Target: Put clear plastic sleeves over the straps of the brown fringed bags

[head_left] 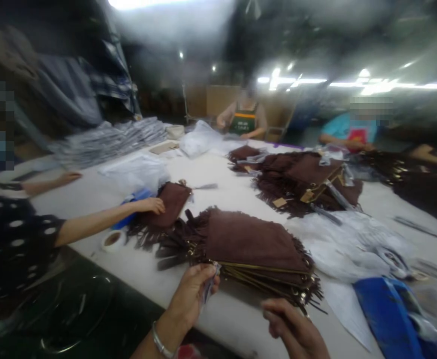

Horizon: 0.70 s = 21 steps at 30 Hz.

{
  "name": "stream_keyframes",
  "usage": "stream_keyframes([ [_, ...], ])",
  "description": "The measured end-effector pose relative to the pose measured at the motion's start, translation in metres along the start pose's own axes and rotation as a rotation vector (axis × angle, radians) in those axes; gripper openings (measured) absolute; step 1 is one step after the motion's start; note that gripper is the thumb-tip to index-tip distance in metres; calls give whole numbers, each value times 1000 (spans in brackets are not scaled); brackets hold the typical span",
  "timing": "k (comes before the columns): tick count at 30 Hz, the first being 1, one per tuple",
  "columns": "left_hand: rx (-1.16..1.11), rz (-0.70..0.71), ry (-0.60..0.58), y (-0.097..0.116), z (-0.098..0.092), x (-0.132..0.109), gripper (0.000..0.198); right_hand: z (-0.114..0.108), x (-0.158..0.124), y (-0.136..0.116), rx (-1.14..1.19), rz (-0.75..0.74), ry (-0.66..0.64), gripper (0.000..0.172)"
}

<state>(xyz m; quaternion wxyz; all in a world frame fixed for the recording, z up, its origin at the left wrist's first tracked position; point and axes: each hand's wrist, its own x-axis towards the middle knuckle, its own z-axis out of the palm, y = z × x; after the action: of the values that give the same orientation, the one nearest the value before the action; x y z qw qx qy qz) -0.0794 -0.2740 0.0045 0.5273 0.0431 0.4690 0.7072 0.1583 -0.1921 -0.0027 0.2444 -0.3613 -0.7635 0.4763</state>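
In front of me lies a stack of dark brown fringed pouches [252, 239] with brass-coloured zippers along the near edge. My left hand [190, 294] is at the stack's near left corner, its thumb and fingers pinched on a small shiny plastic strip [208, 289] beside a zipper end. My right hand [291, 326] hangs just off the stack's near right side, below the metal rings. Its fingers are curled together, and whatever they hold, if anything, is hidden.
At left, a co-worker's hand [153, 205] rests on another brown pouch [175, 202], near a tape roll [113, 241]. More fringed pouches [308, 174] lie beyond my stack. Clear plastic bags [353, 242] and a blue tape dispenser [385, 311] are at right. Other people sit across the white table [229, 192].
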Motion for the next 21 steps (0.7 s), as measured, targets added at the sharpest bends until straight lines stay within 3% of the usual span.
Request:
stream_keyframes([
  [3,-2,-13,-37,-3,-4,1,25,43,43,-48,67,-209,-96,19],
  [6,-22,-16,-67,-4,-8,4,24,64,68,-60,63,-281,-172,21],
  [15,-46,5,-119,-3,-13,6,26,75,87,-58,-49,-338,-166,23],
  [21,52,111,-53,-6,-9,1,31,75,92,-69,-178,-270,-199,21],
])
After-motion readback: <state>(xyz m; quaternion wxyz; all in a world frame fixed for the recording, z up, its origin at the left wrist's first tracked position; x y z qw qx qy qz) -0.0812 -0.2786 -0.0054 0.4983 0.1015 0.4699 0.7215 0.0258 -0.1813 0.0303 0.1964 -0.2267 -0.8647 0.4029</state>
